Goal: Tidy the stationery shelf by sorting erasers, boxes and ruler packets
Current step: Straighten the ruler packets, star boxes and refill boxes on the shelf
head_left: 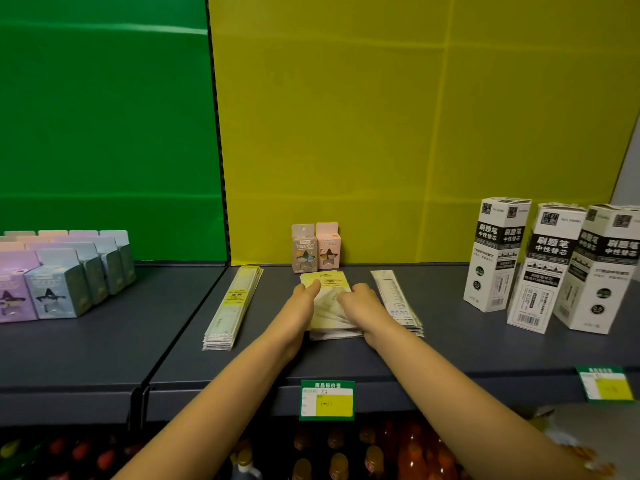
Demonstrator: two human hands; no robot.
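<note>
**Head view of a dark grey shelf (450, 351).** The middle stack of ruler packets (331, 323) lies midway along the shelf, its long axis running from the back edge towards the front edge and its packets slightly fanned. The left hand (304, 301) lies along the stack's left edge, its fingers (313, 285) stretched out and released, touching the yellow header. The right hand (360, 299) rests on the stack's right side with its fingers (344, 297) bent down onto the top packets; whether they grasp a packet cannot be told. The left stack of ruler packets (230, 306) and the right stack of ruler packets (398, 299) lie parallel on either side, the left one across a strip of bare shelf, the right one just beside the right wrist. Two small eraser boxes (316, 247) stand upright at the back edge, just behind the middle stack. Tall white boxes (540, 261) stand towards the right end, and pastel boxes (65, 278) stand in rows on the adjoining board at left. A band of bare shelf runs along the front edge, where a price tag (327, 400) hangs
</note>
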